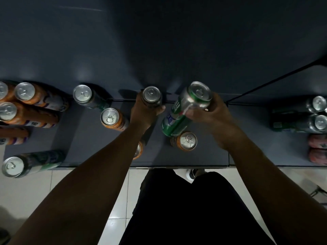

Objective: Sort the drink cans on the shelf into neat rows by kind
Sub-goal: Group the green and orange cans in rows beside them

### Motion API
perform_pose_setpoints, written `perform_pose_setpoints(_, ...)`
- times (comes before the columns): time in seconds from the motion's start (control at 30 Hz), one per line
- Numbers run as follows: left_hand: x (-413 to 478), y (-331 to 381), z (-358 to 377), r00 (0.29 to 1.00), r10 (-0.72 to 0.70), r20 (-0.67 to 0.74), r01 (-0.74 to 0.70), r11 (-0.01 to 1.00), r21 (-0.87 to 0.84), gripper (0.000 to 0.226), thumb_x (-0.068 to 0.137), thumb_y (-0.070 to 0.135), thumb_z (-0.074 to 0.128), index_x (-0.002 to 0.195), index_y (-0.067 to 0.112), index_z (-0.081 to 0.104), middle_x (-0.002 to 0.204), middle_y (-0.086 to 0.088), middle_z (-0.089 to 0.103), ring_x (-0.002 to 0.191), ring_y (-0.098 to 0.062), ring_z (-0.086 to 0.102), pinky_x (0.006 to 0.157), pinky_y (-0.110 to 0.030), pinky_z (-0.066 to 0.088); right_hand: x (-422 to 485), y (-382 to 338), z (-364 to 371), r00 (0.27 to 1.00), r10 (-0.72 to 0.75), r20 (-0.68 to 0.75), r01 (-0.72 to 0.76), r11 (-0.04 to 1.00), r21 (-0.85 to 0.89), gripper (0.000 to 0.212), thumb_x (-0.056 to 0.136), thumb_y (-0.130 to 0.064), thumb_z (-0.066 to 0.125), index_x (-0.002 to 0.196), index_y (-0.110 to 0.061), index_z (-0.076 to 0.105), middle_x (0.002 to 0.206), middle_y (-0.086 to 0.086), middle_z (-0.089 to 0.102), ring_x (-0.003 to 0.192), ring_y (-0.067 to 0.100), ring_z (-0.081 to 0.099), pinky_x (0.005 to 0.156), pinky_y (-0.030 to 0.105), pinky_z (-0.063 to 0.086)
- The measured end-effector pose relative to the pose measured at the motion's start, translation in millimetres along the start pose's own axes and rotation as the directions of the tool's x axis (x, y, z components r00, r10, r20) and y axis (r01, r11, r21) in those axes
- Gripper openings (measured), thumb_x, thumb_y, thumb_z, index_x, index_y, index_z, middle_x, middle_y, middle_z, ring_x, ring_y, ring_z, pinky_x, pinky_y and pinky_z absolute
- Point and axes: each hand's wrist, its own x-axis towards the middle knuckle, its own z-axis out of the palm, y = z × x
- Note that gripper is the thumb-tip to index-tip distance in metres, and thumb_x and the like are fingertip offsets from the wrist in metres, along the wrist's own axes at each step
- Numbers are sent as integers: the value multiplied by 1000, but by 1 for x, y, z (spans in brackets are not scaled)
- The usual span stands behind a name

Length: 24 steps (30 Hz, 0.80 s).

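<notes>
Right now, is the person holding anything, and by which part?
Left hand grips a dark can round its upper side. Right hand holds a tilted green can round its upper body, below the rim.

Shop or stockroom, suggested only. Dark shelf (pixel 247 138) is stocked with many orange cans (pixel 33 118) and green cans (pixel 290 124) of drink; pale tiled floor (pixel 44 188) is seen below.

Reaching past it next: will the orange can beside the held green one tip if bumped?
The orange can looks tall and narrow, so a high knock could tip it. Its tab seems unopened, so probably full, steadier.
</notes>
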Motion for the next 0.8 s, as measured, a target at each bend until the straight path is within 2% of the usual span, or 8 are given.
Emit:
perform_pose_setpoints(0.13,-19,15,-15,999,-50,-18,47,991,-128,85,53,51,92,126,19,61,115,4,73,106,-14,70,98,-44,56,-10,-4,6,999,14,35,-22,969,245,70,64,-58,87,119,-22,66,115,5,72,109,26,68,93,46,57)
perform_pose_setpoints(0.2,-34,30,-21,999,-34,-38,26,983,-184,76,58,47,91,123,17,64,112,3,75,102,-14,72,95,-42,58,-17,-10,14,994,84,77,-109,899,425,59,81,-63,70,120,-18,69,109,8,73,105,28,68,97,49,55)
perform_pose_setpoints(0.27,-50,46,-26,998,-14,-64,-2,968,-251,58,68,35,91,118,17,67,107,2,76,99,-14,73,92,-38,59,-22,-16,19,980,157,123,-199,829,523,65,88,-67,53,121,-13,68,100,8,73,94,28,68,90,44,56)
perform_pose_setpoints(0.37,-74,68,-33,996,18,-87,-44,949,-313,42,78,30,87,114,19,69,105,4,77,97,-11,73,87,-32,58,-29,-20,17,970,156,184,-235,790,567,73,87,-73,49,121,-11,66,99,10,70,85,28,66,79,41,58)
perform_pose_setpoints(0.47,-96,86,-38,995,14,-99,-50,927,-372,42,78,39,85,112,21,69,106,3,76,97,-11,73,84,-32,57,-37,-28,12,967,157,202,-242,818,523,63,82,-67,59,109,-11,68,93,10,71,79,27,69,76,41,58)
perform_pose_setpoints(0.63,-129,117,-35,998,-33,-52,0,839,-543,49,73,50,80,110,22,65,107,-4,76,95,-18,75,77,-35,59,-47,-42,-1,983,141,121,-184,829,529,50,84,-59,64,101,-12,73,87,10,70,78,28,65,82,45,54)
perform_pose_setpoints(0.7,-141,125,-31,999,-33,-28,10,816,-579,60,67,55,76,113,20,65,107,-5,77,96,-20,76,79,-36,60,-52,-44,-8,986,124,111,-165,808,566,53,86,-63,63,99,-12,74,93,12,68,81,28,63,87,47,50)
perform_pose_setpoints(0.8,-155,135,-22,1000,-1,-5,-2,822,-569,60,64,58,75,112,23,66,103,-4,78,93,-21,76,83,-41,61,-63,-44,-19,988,131,78,-152,793,590,66,82,-71,65,109,-10,70,102,15,67,89,30,64,97,53,46)
